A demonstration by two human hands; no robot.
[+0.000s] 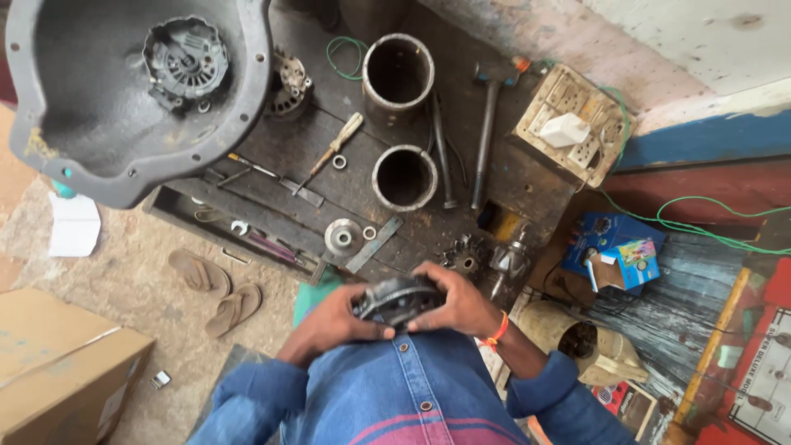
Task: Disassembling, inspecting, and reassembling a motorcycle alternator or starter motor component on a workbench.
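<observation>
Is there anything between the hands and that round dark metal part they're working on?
Nothing visible. The left hand and right hand both grip the round dark metal part directly, one on each side, just above the denim shirt. The workbench tools lie apart, farther away.

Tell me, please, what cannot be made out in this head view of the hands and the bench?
- Round dark part: mostly covered by the left hand and right hand; its front face is hidden.
- Cardboard box: cut off by the left and bottom edges.
- Grey housing: cut off at the top edge.
- Small parts beyond the hands: too small to identify.
</observation>
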